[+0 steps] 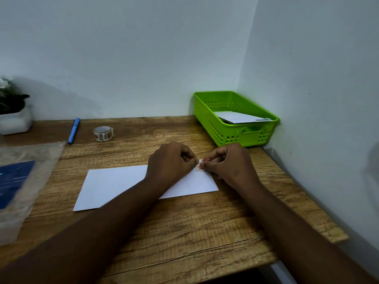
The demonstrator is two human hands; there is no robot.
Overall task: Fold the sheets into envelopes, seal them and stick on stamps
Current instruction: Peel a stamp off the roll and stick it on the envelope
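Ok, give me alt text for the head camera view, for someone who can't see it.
Two hands, left hand and right hand, pinch a small stamp over the right end of a white envelope lying on a wooden desk. Behind are a stamp roll, a blue pen and a green basket holding white paper.

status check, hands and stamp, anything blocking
Left hand and right hand both pinching the stamp. Stamp at the far right corner of the white envelope, not yet pressed flat. Nothing in the way.
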